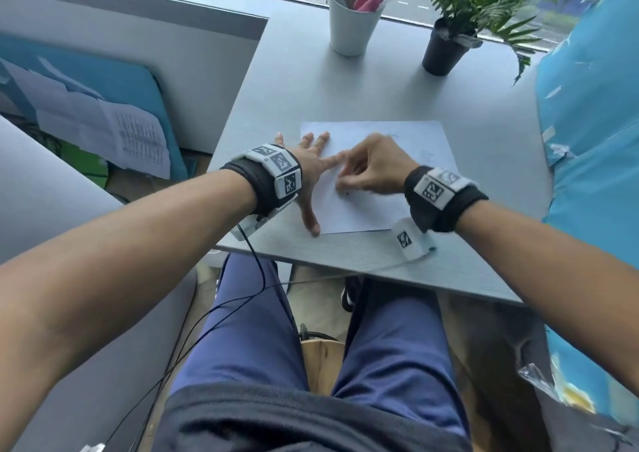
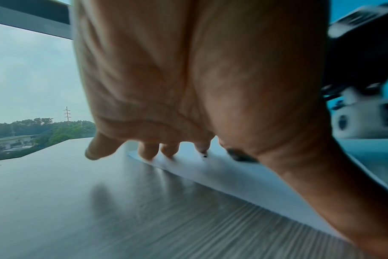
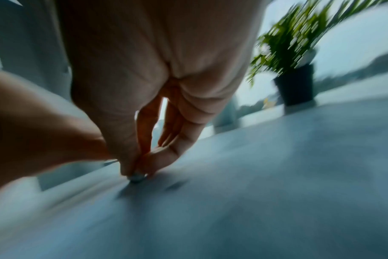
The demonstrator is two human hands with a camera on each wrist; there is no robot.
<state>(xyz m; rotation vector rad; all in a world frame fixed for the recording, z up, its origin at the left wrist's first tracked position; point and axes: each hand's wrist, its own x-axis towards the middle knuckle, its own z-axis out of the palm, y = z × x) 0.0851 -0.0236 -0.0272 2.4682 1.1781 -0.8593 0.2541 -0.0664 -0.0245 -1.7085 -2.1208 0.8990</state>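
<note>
Left hand (image 1: 309,175) spread flat, pressing sheet (image 1: 408,147) at frame centre. Press firmly so paper can't creep. Right hand (image 1: 371,168) pinches small grey-blue piece (image 3: 136,177) against sheet, identity unclear — use short light strokes, away from anchoring fingers.

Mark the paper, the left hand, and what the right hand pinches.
sheet of paper (image 1: 415,147), head view, bare far corner
left hand (image 1: 311,171), head view, back of hand
small grey object (image 3: 136,177), right wrist view, exposed lower edge
</note>
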